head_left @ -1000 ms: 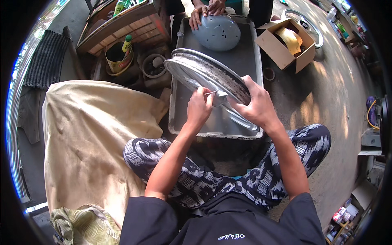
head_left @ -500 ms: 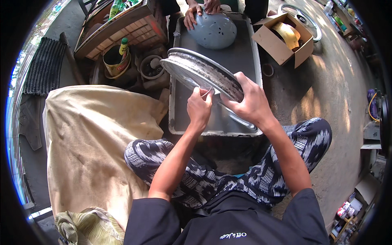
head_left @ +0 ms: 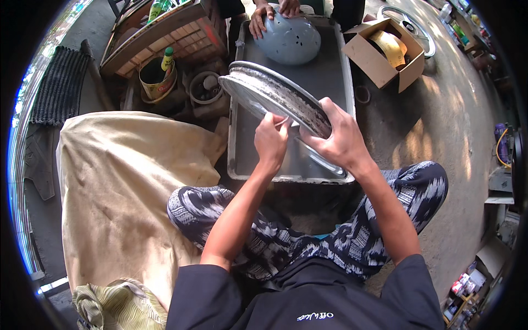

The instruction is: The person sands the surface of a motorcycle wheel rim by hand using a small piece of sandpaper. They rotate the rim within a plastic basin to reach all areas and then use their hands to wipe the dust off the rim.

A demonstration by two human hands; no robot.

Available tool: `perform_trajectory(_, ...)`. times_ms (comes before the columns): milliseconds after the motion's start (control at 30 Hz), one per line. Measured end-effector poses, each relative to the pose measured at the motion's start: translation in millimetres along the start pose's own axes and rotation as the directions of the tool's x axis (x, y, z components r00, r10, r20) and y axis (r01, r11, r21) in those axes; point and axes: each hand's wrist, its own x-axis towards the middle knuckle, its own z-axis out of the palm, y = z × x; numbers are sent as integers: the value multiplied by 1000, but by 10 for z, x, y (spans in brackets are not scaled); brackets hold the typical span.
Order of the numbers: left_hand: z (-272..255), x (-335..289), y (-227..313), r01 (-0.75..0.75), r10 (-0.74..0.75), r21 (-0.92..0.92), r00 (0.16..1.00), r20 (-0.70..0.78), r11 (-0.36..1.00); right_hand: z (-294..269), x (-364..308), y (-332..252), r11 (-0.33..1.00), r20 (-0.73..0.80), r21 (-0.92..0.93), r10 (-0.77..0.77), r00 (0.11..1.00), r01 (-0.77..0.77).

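A metal wheel rim (head_left: 283,91), its channel scuffed grey and white, is tilted over a shallow grey tray (head_left: 348,88) in front of me. My right hand (head_left: 342,137) grips the rim's right side, with the thumb on the near side and the fingers over the edge. Below the rim, my left hand (head_left: 270,140) is closed in a pinch at its near face, on a small pale flat piece too small to identify. At the tray's far end, another person's hands (head_left: 258,22) rest on a grey rounded shell (head_left: 290,41) marked with dark spots and holes.
An open cardboard box (head_left: 379,66) with a yellow roll stands right of the tray, and another wheel (head_left: 423,33) lies behind it. To the left are a bucket (head_left: 157,82) with a bottle, a round pot (head_left: 204,91), a wooden crate (head_left: 170,41) and a beige cloth (head_left: 126,181).
The view has shifted very slightly. My left hand has moved a little up along the rim's near face, still pinched; my right hand keeps its grip.
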Motion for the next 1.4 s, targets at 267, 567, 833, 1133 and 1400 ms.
perform_trajectory(267, 18, 26, 33, 7, -7, -57, 1000, -8, 998, -6, 11, -13, 1000, 17, 1, -5, 1000, 5)
perform_trajectory(567, 94, 54, -74, -7, 5, -95, 1000, -23, 995, -6, 31, 11, 1000, 26, -4, -18, 1000, 18)
perform_trajectory(833, 72, 54, -8, 42, -44, -136, 999, -15, 990, 5, 24, -15, 1000, 28, 23, 0, 1000, 0)
perform_trajectory(1133, 85, 116, -14, 37, -42, -49, 993, -108, 998, 43, 70, -34, 998, 1, -25, -56, 998, 56)
perform_trajectory(1400, 81, 97, -27, 42, -49, -56, 991, -124, 998, 72, 46, -31, 999, -11, 43, -24, 1000, 25)
